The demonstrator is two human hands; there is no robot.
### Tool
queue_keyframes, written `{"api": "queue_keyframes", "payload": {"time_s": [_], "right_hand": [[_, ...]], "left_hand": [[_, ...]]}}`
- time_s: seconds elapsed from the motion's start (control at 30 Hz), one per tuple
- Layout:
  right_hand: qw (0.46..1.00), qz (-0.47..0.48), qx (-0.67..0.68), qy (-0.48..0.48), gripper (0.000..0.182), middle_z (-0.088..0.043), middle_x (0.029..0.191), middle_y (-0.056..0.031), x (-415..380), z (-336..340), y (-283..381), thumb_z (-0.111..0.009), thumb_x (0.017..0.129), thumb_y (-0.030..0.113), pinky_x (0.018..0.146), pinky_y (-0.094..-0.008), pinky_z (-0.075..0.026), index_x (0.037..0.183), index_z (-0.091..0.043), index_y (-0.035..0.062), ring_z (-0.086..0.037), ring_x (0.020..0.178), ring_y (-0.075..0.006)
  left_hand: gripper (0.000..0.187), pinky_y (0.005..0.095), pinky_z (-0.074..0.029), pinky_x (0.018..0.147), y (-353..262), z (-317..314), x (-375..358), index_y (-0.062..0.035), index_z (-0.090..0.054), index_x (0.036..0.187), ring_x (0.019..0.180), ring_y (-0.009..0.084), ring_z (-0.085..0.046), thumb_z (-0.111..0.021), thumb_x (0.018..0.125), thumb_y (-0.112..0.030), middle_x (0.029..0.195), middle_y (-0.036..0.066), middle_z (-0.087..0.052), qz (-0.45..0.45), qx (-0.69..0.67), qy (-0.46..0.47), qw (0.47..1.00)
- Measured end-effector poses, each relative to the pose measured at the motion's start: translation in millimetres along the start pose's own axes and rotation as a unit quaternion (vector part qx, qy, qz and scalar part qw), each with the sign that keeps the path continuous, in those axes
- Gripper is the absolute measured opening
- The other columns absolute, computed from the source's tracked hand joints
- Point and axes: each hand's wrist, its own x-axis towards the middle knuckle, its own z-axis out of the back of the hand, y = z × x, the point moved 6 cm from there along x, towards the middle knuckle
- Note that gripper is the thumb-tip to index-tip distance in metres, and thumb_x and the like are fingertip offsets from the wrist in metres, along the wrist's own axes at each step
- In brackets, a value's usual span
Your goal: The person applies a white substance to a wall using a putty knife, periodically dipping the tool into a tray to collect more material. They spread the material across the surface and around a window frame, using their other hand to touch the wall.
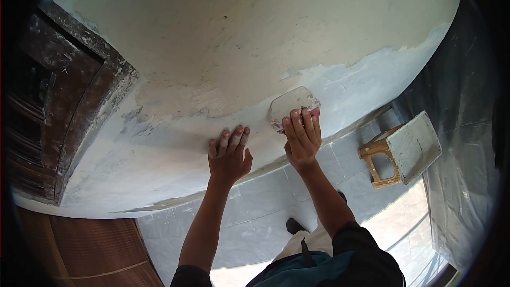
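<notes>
Head-cam view, looking fwd and down at a wall (223,32) I'm coating w/ white putty.

My right hand (302,138) holds a flat putty scraper (292,105) against the wall, blade face on the surface, just at the edge where fresh coat meets bare wall. Fingers (305,122) lie close together, flat over the lower part of the blade, pressing it on; thumb hidden, can't tell how it grips.

My left hand (229,154) is flat on the wall just beside the right, holding nothing. Fingers pressed side by side, pointing up, palm on wet-looking white area.

How far along, as I judge it: the lower band of wall, from the dark wooden door frame (79,95) at left across to the right edge, is covered in smooth whitish putty (159,149). Above that the wall is bare, cream and rough, w/ patchy smears near the boundary. So approx the bottom part done, the big upper part left.

Below: grey tiled floor (255,218). At right, a small wooden stool (380,162) w/ a putty-coated board (417,146) on it, well apart from my hands.
</notes>
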Motion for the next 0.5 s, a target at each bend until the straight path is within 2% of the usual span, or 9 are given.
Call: {"api": "queue_keyframes", "payload": {"time_s": [0.03,0.1,0.13,0.2,0.23,0.33,0.37,0.47,0.5], "right_hand": [[0.999,-0.013,0.007,0.035,0.035,-0.064,0.121,-0.0099,-2.2,8.2,-0.6,-0.052,0.085,-0.002,0.103,-0.0432,-0.039,0.115,-0.066,0.0080,-0.056,0.119,-0.0294],[0.996,-0.029,0.025,0.077,0.035,-0.065,0.117,-0.0114,6.4,33.6,1.1,-0.052,0.081,-0.006,0.099,-0.0422,-0.042,0.111,-0.066,0.0059,-0.058,0.116,-0.0298],[0.997,-0.017,0.023,0.076,0.035,-0.065,0.117,-0.0114,16.8,45.8,3.4,-0.052,0.081,-0.006,0.099,-0.0422,-0.042,0.111,-0.066,0.0059,-0.058,0.116,-0.0298],[0.981,-0.076,0.164,0.072,0.029,-0.066,0.111,-0.0134,40.1,69.1,-1.2,-0.055,0.078,-0.009,0.092,-0.0423,-0.046,0.103,-0.064,0.0033,-0.061,0.108,-0.0304],[0.980,-0.064,0.168,0.086,0.024,-0.065,0.101,-0.0148,59.0,76.5,-3.6,-0.056,0.079,-0.010,0.081,-0.0409,-0.051,0.100,-0.059,0.0013,-0.064,0.096,-0.0316],[0.959,-0.112,0.212,0.151,0.025,-0.065,0.096,-0.0139,102.5,79.0,-21.7,-0.055,0.082,-0.009,0.073,-0.0394,-0.052,0.105,-0.055,0.0012,-0.064,0.088,-0.0321],[0.958,-0.101,0.215,0.160,0.021,-0.064,0.093,-0.0155,120.5,79.5,-24.9,-0.054,0.086,-0.007,0.075,-0.0326,-0.052,0.105,-0.056,0.0021,-0.065,0.086,-0.0282],[0.944,-0.090,0.239,0.211,0.024,-0.064,0.095,-0.0156,156.4,71.6,-28.5,-0.054,0.086,-0.007,0.075,-0.0340,-0.052,0.108,-0.055,0.0020,-0.065,0.085,-0.0292],[0.950,-0.043,0.223,0.213,0.025,-0.063,0.094,-0.0161,164.5,68.0,-27.0,-0.055,0.086,-0.007,0.073,-0.0337,-0.053,0.110,-0.054,0.0014,-0.066,0.085,-0.0293]], "left_hand": [[0.061,0.0536,0.004,0.112,-0.9,1.8,0.3,-0.0124,-0.049,0.136,0.146,0.0304,0.002,-0.054,0.082,-0.038,0.157,0.006,-0.017,0.005,-0.001,-0.007,1.000],[0.059,0.0450,0.004,0.116,1.5,3.9,2.2,-0.0210,-0.049,0.137,0.145,0.0195,-0.010,-0.053,0.079,-0.026,0.151,-0.005,-0.032,0.049,-0.061,-0.023,0.997],[0.059,0.0450,0.004,0.116,4.1,4.4,3.1,-0.0210,-0.049,0.137,0.145,0.0195,-0.010,-0.053,0.079,-0.026,0.151,-0.005,-0.032,0.058,-0.062,-0.031,0.996],[0.061,0.0516,0.001,0.113,0.7,3.1,1.7,-0.0152,-0.050,0.136,0.144,0.0270,-0.012,-0.058,0.078,-0.033,0.152,0.003,-0.030,0.010,-0.008,-0.008,1.000],[0.061,0.0512,-0.005,0.113,0.6,4.4,2.6,-0.0163,-0.050,0.136,0.141,0.0257,-0.020,-0.058,0.078,-0.030,0.147,0.001,-0.037,0.019,-0.017,-0.013,1.000],[0.060,0.0521,-0.010,0.112,0.5,8.2,5.0,-0.0161,-0.050,0.136,0.140,0.0254,-0.022,-0.058,0.078,-0.028,0.145,0.000,-0.040,0.021,-0.015,0.000,1.000],[0.060,0.0517,-0.016,0.111,0.2,10.7,5.9,-0.0161,-0.049,0.136,0.137,0.0246,-0.026,-0.058,0.078,-0.024,0.144,0.000,-0.041,0.031,-0.030,0.003,0.999],[0.059,0.0505,-0.016,0.111,-0.2,13.2,7.2,-0.0161,-0.049,0.136,0.136,0.0239,-0.029,-0.057,0.078,-0.021,0.145,0.000,-0.040,0.041,-0.039,0.012,0.998],[0.059,0.0505,-0.016,0.111,-1.6,14.2,6.3,-0.0161,-0.049,0.136,0.136,0.0239,-0.029,-0.057,0.078,-0.021,0.145,0.000,-0.040,0.046,-0.040,0.008,0.998]]}}
